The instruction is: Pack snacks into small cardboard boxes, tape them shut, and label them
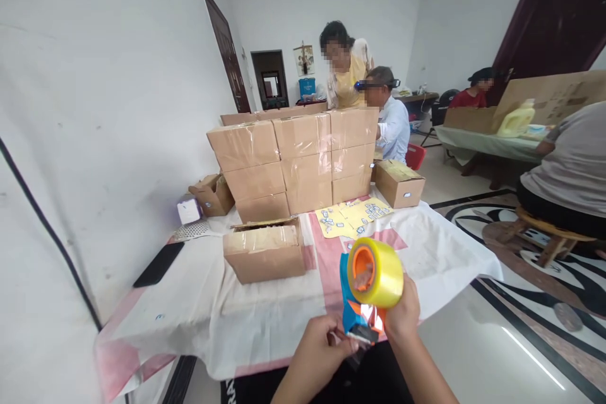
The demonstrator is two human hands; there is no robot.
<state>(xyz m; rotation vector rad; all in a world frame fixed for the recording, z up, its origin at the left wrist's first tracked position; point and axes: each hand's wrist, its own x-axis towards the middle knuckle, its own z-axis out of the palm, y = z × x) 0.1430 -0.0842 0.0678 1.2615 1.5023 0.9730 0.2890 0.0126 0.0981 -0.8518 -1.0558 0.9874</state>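
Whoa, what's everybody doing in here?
Someone's right hand holds a tape dispenser with a big yellow roll. The left hand has its fingers at the dispenser's lower end; it's hard to tell if they grip the tape. Ahead on the table, a box stands in front of a stack of boxes. Behind the stack are two more people.

Stacked boxes (307,173) top the table (269,328) — single carton (267,259) before them; sheet (348,223) right of it.
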